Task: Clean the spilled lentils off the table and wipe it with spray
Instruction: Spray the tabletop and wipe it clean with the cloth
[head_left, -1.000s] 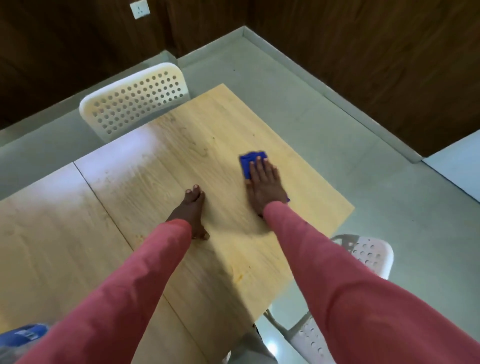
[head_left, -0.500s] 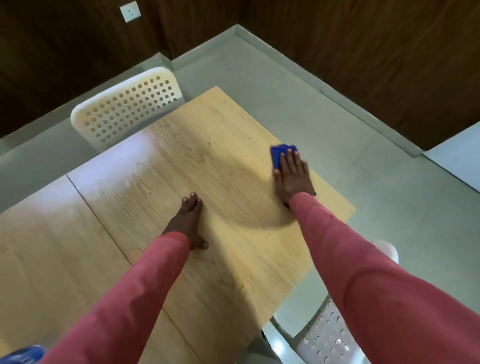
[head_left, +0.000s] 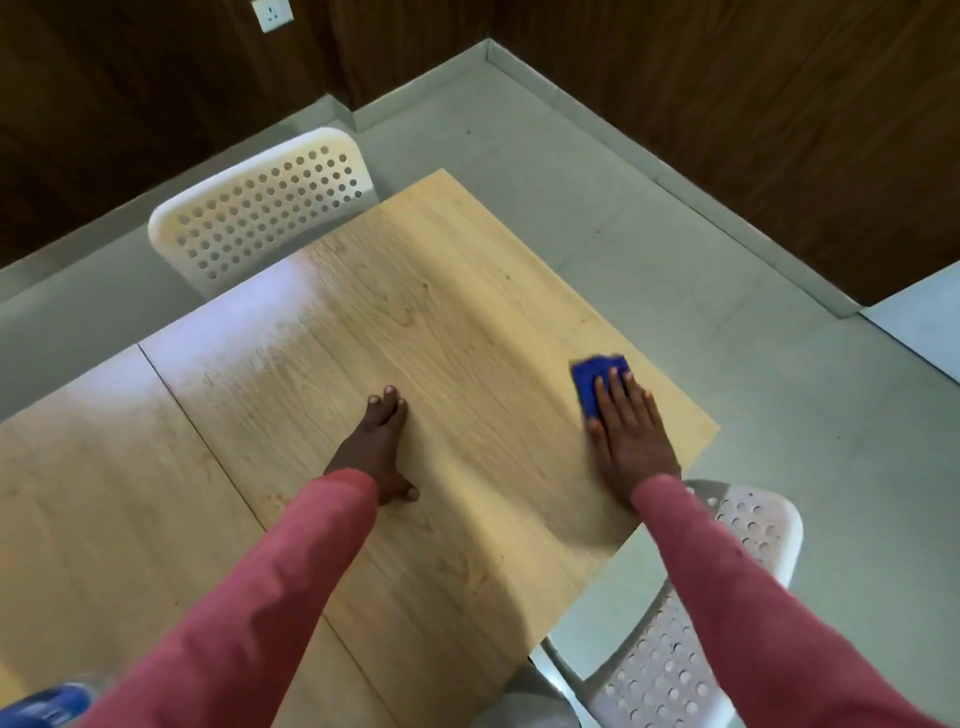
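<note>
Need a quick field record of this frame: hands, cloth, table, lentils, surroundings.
left hand: flat on the table, fingers straight, holding nothing
right hand: fingers straight, pressing the blue cloth down
blue cloth: on the table near its right edge, partly under the fingers
table: light wood, seam on the left, glare patch at far left
lentils: none visible
white chairs: one at the far side, one at the near right, both perforated
blue object: bottom-left corner, cut off, cannot identify

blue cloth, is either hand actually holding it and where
Neither hand grips anything. The right hand presses flat on the blue cloth, covering its near part; the left hand rests on the bare table.
</note>
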